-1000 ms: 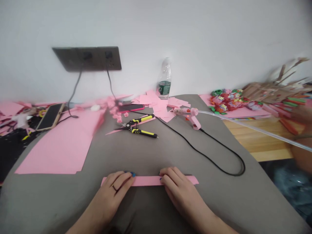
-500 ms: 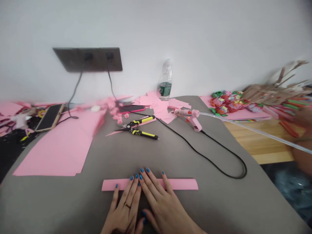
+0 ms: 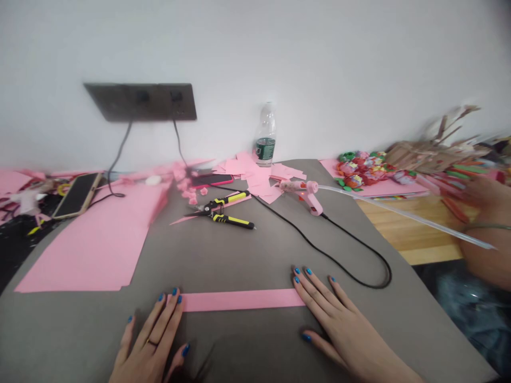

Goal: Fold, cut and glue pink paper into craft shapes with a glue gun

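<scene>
A long, narrow strip of folded pink paper (image 3: 241,300) lies flat across the grey table in front of me. My left hand (image 3: 154,335) rests on its left end, fingers stretched out and a ring on one of them. On the right end, my right hand (image 3: 339,319) lies flat with fingers spread and thumb apart. The strip's middle shows between the hands, while both its ends are hidden under my fingers. Beyond it are yellow-and-black scissors (image 3: 221,211) with the handles apart, and a pink hot glue gun (image 3: 305,195) with a long clear glue stick.
Pink paper sheets (image 3: 90,239) are stacked at left beside a phone (image 3: 79,196). A plastic bottle (image 3: 265,135) stands by the wall among pink scraps. The glue gun's black cable (image 3: 351,266) loops at right. Paper flowers (image 3: 361,170) and another person's arm (image 3: 487,229) are farther right.
My hands have slid apart from the strip's middle, the left to its left end and the right to its right end. The strip looks flatter. The view has shifted slightly.
</scene>
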Demonstrator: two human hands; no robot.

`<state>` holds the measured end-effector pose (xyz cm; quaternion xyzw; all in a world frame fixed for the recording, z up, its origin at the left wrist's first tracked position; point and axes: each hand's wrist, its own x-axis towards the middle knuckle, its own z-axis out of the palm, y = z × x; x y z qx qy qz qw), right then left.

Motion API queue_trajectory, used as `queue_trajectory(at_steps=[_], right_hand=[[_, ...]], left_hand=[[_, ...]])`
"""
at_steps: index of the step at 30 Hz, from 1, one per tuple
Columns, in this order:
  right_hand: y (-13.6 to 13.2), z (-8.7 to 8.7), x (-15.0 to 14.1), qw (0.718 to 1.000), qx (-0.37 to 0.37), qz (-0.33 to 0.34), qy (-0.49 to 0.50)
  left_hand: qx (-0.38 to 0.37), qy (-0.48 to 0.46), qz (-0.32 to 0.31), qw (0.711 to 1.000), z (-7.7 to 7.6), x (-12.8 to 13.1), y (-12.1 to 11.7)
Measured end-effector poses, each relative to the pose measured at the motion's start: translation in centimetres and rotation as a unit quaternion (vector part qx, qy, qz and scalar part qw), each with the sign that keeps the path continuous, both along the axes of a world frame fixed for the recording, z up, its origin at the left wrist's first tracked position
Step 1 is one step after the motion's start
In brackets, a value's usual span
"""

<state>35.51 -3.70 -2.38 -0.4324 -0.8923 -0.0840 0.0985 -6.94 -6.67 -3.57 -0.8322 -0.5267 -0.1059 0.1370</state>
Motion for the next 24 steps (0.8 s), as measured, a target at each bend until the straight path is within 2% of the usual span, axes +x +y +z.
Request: queue_trajectory(at_steps=[3, 5, 8, 10, 12, 15, 18, 20, 22, 24], right_hand=[[0.2, 0.6, -0.2, 0.998, -0.021, -0.017, 0.05], [0.8, 1.1, -0.5, 0.991, -0.032, -0.02, 0.132], [2.6, 1.8, -1.1, 0.959, -0.065, -0.034, 0.274], [4.0, 2.1, -1.6, 0.938, -0.07, -0.087, 0.328], [5.4, 2.3, -2.4, 0.931, -0.054, -0.145, 0.33], [6.8, 2.6, -3.6, 0.939, -0.015, -0.182, 0.293], [7.5, 2.8, -4.7, 0.948, 0.0, -0.154, 0.278], [7.7, 3.0, -5.2, 0.955, -0.022, -0.125, 0.269], [7.9, 3.1, -5.6, 0.96, -0.032, -0.115, 0.255], [8.2, 3.3, -5.9, 0.962, -0.009, -0.118, 0.244]], left_hand=[[0.027, -0.045, -0.044, 0.998, 1.8, 0.2, 1.9], [0.025, -0.094, -0.084, 0.992, 3.3, 0.6, 3.7], [-0.001, -0.132, -0.112, 0.985, 5.0, 1.5, 6.5], [-0.014, -0.14, -0.11, 0.984, 5.5, 2.2, 8.1], [-0.019, -0.146, -0.089, 0.985, 5.6, 3.0, 9.3], [-0.02, -0.153, -0.094, 0.984, 5.3, 4.2, 10.2], [-0.036, -0.181, -0.124, 0.975, 4.7, 5.2, 10.5], [-0.052, -0.207, -0.135, 0.968, 4.4, 5.5, 10.7], [-0.065, -0.224, -0.128, 0.964, 4.3, 5.6, 11.0], [-0.064, -0.228, -0.118, 0.964, 4.3, 5.6, 11.4]])
